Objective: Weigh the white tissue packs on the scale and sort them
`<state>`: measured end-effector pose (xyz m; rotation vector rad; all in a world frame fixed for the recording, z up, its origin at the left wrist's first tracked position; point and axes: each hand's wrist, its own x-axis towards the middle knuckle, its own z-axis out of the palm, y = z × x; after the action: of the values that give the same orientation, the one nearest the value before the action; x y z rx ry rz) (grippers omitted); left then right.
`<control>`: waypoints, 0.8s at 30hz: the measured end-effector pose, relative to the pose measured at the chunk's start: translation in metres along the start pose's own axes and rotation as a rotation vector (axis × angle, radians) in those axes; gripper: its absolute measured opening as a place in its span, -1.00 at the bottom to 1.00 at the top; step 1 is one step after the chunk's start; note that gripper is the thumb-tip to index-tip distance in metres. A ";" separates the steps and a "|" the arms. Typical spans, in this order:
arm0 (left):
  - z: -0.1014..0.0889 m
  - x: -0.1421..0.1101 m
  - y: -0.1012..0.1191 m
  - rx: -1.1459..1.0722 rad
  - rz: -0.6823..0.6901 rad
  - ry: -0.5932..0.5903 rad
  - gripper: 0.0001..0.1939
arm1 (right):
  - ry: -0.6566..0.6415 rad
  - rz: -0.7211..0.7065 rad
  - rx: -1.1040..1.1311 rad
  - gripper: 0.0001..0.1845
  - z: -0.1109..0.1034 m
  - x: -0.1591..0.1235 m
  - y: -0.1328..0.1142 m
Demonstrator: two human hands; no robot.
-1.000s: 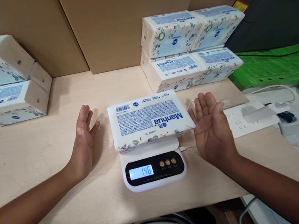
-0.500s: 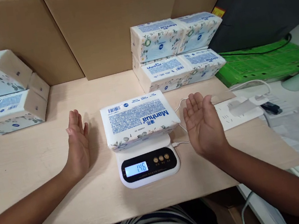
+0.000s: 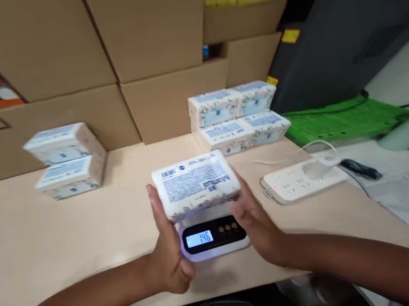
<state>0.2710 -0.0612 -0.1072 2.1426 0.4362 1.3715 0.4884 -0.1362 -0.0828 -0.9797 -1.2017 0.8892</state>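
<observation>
A white and blue pack of tissues [image 3: 196, 184] sits over a white digital scale [image 3: 214, 253], whose lit display [image 3: 199, 239] reads 1.46. Against the pack's left end presses my left hand [image 3: 168, 246], fingers pointing up along its side. My right hand [image 3: 255, 217] holds the opposite end, its fingers partly hidden behind the pack. Between them the two palms grip the pack. Whether it has lifted off the scale's platform I cannot tell.
Stacked tissue packs stand at the back left [image 3: 71, 178] and back right [image 3: 226, 144]. Behind them are cardboard boxes [image 3: 178, 108]. To the right lie a white power strip [image 3: 291, 186], a cable [image 3: 360, 168] and a green crate surface [image 3: 347, 120].
Both hands have moved inward from either side and now touch the tissue pack's ends. The view has tilted up, showing more of the boxes.
</observation>
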 end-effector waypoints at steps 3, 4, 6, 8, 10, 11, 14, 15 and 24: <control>-0.018 0.014 0.026 0.110 0.273 0.082 0.17 | -0.123 -0.292 0.029 -0.19 0.030 0.009 -0.035; -0.033 0.019 0.034 0.183 0.312 0.176 0.19 | -0.176 -0.381 0.039 -0.19 0.042 0.016 -0.048; -0.072 0.028 0.048 0.344 0.393 0.399 0.18 | -0.303 -0.540 0.043 -0.16 0.072 0.030 -0.070; -0.116 0.035 0.062 0.485 0.509 0.590 0.16 | -0.400 -0.691 0.029 -0.09 0.107 0.045 -0.083; -0.159 0.043 0.075 0.578 0.615 0.676 0.12 | -0.435 -0.837 0.011 0.00 0.145 0.062 -0.088; -0.180 0.049 0.083 0.614 0.656 0.680 0.09 | -0.426 -0.901 0.000 0.03 0.165 0.072 -0.089; -0.231 0.073 0.108 0.707 0.724 0.623 -0.03 | -0.325 -1.041 -0.020 0.07 0.219 0.105 -0.094; -0.244 0.082 0.116 0.725 0.718 0.617 -0.03 | -0.290 -1.066 -0.018 0.07 0.235 0.116 -0.098; -0.270 0.081 0.046 0.458 -0.152 0.654 0.00 | -0.239 -0.504 -0.146 0.02 0.291 0.167 -0.065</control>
<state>0.0607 0.0203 0.0673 1.8740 1.2383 2.0131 0.2288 0.0356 0.0572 -0.6445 -1.6437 0.5291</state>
